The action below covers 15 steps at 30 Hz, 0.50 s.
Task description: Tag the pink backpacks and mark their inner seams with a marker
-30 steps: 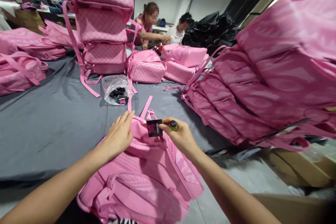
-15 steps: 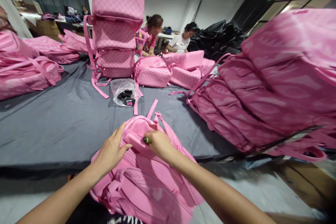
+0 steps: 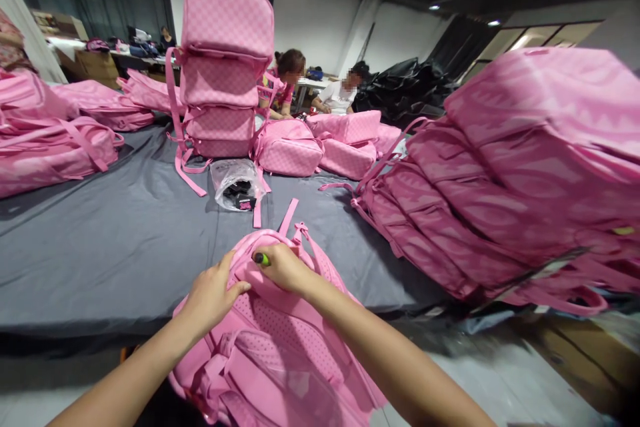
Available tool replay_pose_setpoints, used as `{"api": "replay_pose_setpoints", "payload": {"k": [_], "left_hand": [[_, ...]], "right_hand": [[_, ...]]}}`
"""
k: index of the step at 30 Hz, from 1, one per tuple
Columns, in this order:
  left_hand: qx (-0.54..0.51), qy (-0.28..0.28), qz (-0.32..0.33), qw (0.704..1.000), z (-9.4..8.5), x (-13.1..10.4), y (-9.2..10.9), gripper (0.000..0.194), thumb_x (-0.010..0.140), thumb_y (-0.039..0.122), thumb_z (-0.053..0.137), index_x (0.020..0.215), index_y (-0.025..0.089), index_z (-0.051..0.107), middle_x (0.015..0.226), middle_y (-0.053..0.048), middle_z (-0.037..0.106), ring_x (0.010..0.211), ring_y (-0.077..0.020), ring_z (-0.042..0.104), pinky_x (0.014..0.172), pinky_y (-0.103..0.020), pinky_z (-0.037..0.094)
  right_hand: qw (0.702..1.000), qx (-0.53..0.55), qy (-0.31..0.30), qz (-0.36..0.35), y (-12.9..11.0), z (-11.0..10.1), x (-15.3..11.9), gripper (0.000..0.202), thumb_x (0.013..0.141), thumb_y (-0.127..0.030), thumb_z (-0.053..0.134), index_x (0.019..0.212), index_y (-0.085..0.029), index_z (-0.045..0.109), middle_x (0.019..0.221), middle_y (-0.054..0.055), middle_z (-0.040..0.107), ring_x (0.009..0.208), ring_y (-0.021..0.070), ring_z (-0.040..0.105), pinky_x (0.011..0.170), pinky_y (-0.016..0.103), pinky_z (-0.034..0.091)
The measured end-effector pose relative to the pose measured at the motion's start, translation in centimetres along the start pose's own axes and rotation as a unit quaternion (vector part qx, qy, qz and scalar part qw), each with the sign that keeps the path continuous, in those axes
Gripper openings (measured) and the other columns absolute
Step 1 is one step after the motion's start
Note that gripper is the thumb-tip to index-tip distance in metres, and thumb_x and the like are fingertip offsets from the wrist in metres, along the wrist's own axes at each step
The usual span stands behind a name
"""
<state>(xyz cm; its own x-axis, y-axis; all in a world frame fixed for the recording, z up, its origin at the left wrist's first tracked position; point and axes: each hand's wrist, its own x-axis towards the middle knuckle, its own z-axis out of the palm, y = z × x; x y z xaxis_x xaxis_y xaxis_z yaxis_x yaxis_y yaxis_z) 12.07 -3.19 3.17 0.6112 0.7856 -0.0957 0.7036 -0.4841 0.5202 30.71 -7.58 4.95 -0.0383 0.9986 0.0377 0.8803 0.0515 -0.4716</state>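
Observation:
A pink backpack [image 3: 280,340] leans against the table's front edge, its dotted back panel and straps facing up. My left hand [image 3: 213,290] lies on the left side of its top, thumb apart from the fingers, which are partly hidden at the bag's edge. In my right hand [image 3: 280,267] is a small green tool with a black end [image 3: 261,258], held in closed fingers over the top of the bag. The rest of the tool is hidden by the hand.
On the grey-covered table [image 3: 125,247] stand a tall stack of checked pink bags [image 3: 225,80] and a clear plastic bag with black items [image 3: 237,187]. Camouflage-patterned pink backpacks [image 3: 500,180] are piled right, more bags lie left. Two people sit beyond the table.
My right hand has moved left with the green tool, closer to my left hand. The camera view has tilted up slightly. My left hand stays on the bag.

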Motion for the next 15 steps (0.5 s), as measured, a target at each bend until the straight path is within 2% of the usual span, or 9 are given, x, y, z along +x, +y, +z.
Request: {"api": "replay_pose_setpoints", "payload": {"k": [3, 7, 11, 13, 15], "left_hand": [[0.004, -0.004, -0.003, 1.000, 0.0, 0.0, -0.2, 0.060, 0.090, 0.039, 0.055, 0.143, 0.017, 0.038, 0.117, -0.014, 0.069, 0.109, -0.0307, 0.065, 0.085, -0.034, 0.047], [0.004, -0.007, -0.002, 1.000, -0.2, -0.2, 0.0, 0.054, 0.091, 0.038, 0.053, 0.140, 0.020, 0.042, 0.110, -0.012, 0.071, 0.104, -0.0304, 0.067, 0.080, -0.033, 0.046], [-0.021, -0.012, 0.000, 1.000, -0.2, 0.0, 0.1, 0.049, 0.088, 0.038, 0.055, 0.134, 0.022, 0.048, 0.098, -0.009, 0.073, 0.098, -0.0313, 0.068, 0.077, -0.033, 0.047], [-0.061, -0.015, 0.006, 0.998, -0.1, 0.4, -0.4, 0.054, 0.086, 0.039, 0.057, 0.136, 0.022, 0.046, 0.109, -0.010, 0.071, 0.106, -0.0313, 0.066, 0.085, -0.036, 0.048], [-0.123, -0.040, 0.007, 0.992, -0.1, 0.9, -1.1, 0.068, 0.080, 0.043, 0.063, 0.141, 0.021, 0.041, 0.131, -0.011, 0.062, 0.119, -0.0314, 0.059, 0.096, -0.039, 0.047]], "right_hand": [[0.998, -0.045, -0.029, -0.022, -0.4, -0.1, 0.4, 0.020, 0.080, -0.009, 0.050, 0.079, -0.018, 0.068, 0.075, 0.002, 0.068, 0.067, 0.0142, 0.056, 0.059, 0.025, 0.036], [0.988, -0.115, -0.097, -0.027, 1.1, -1.7, -2.0, 0.017, 0.080, -0.012, 0.056, 0.086, -0.021, 0.069, 0.088, 0.006, 0.072, 0.079, 0.0191, 0.061, 0.068, 0.028, 0.039], [0.966, -0.194, -0.154, 0.068, 3.3, -3.5, -6.0, 0.019, 0.081, -0.007, 0.054, 0.081, -0.017, 0.069, 0.085, 0.011, 0.073, 0.078, 0.0224, 0.068, 0.066, 0.029, 0.041], [0.957, -0.222, -0.144, 0.115, 3.8, -3.8, -8.2, 0.022, 0.082, -0.005, 0.052, 0.086, -0.017, 0.069, 0.088, 0.013, 0.074, 0.079, 0.0237, 0.069, 0.065, 0.029, 0.042], [0.957, -0.209, -0.086, 0.183, 3.8, -3.4, -10.9, 0.023, 0.083, -0.006, 0.050, 0.092, -0.018, 0.068, 0.092, 0.012, 0.074, 0.081, 0.0228, 0.070, 0.065, 0.027, 0.044]]}}
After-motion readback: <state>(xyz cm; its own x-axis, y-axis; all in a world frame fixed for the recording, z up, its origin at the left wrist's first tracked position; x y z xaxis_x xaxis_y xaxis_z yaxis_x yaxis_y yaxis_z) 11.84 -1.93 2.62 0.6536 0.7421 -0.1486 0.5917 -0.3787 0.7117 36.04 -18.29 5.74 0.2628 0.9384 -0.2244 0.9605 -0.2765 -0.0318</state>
